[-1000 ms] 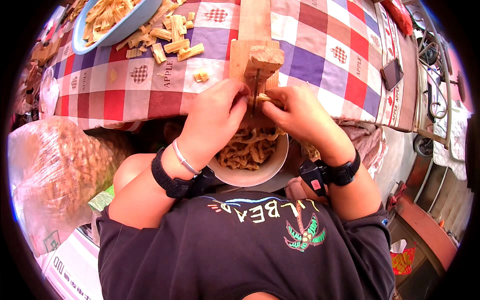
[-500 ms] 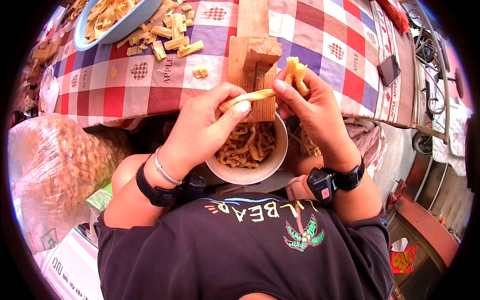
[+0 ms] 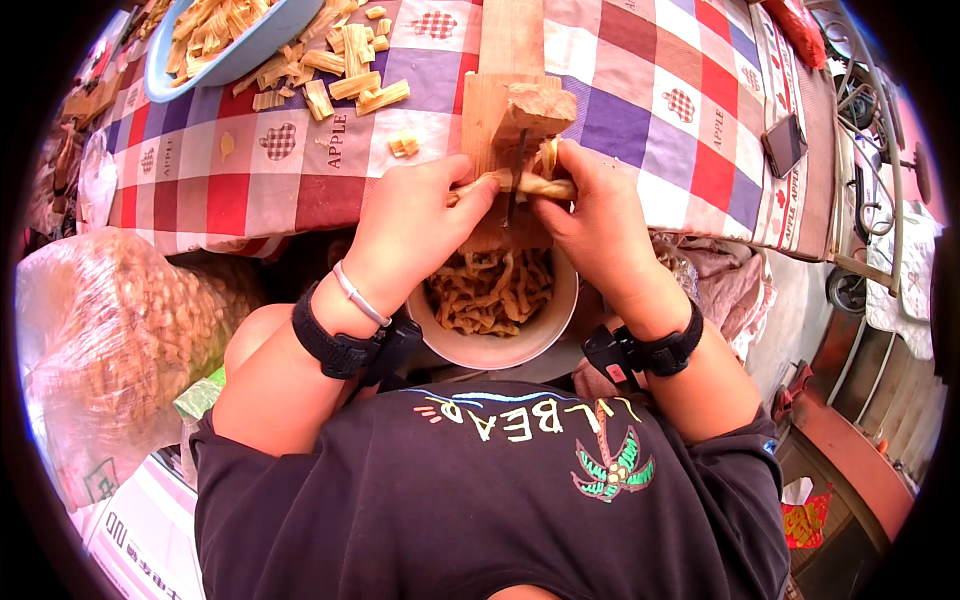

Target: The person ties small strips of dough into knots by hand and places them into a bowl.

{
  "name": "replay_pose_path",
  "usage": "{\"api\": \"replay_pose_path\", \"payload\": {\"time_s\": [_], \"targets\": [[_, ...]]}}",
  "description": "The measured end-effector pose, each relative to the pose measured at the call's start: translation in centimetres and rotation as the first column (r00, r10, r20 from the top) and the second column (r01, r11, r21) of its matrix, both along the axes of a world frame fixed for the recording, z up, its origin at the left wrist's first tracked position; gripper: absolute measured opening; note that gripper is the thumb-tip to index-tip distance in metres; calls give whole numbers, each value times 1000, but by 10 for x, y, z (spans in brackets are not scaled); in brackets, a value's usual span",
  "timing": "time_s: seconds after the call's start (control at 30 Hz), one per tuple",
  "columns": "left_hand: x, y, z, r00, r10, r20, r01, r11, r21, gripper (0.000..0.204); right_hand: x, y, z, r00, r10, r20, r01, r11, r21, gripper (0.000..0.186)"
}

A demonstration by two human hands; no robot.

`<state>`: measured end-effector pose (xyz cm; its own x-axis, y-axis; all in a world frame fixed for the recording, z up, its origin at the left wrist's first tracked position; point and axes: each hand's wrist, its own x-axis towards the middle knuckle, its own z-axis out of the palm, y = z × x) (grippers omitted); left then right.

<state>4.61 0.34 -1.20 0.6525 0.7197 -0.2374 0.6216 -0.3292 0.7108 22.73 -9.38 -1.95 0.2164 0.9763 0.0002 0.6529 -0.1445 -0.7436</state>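
A pale yellow, ridged strip stretches between my two hands, across an upright dark metal blade. My left hand pinches the strip's left part, thumb toward the blade. On the other side, my right hand is closed on the right part, its fingers partly hidden behind the strip. The blade stands in a wooden stand under a wooden block. Directly below the stand's near end, a white bowl holds many thin, curled brownish-yellow strips.
The checked tablecloth carries several loose yellow pieces and a light blue basin of more. A dark phone lies near the right edge. To my left stands a clear plastic bag of tan pieces. A metal frame rises at right.
My right hand has turned and come left and down beside the blade. My left hand has shifted up slightly. The strip now lies across the blade instead of being held in front of it.
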Motion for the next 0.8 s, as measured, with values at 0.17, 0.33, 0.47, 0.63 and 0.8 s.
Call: {"api": "replay_pose_path", "payload": {"time_s": [0.17, 0.33, 0.47, 0.63, 0.8], "targets": [[-16, -4, 11, 894, 151, 421, -43, 966, -256, 29, 13, -4, 23, 649, -254, -717, 120, 965, -233, 17], [-15, -29, 23, 762, 223, 608, 94, 890, -445, 23, -2, -15, 45, 470, -49, -881, -115, 987, -116, 29], [-11, -35, 26, 813, 168, 558, 122, 887, -446, 14, -14, -20, 52, 561, -75, -825, -132, 975, -179, 29], [-13, -25, 28, 905, 143, 400, -4, 944, -329, 14, -2, -15, 35, 627, -183, -757, 108, 983, -148, 21], [-13, -11, 13, 920, 106, 376, -32, 980, -197, 18, 8, -10, 26, 672, -267, -691, 177, 964, -201, 24]]}}
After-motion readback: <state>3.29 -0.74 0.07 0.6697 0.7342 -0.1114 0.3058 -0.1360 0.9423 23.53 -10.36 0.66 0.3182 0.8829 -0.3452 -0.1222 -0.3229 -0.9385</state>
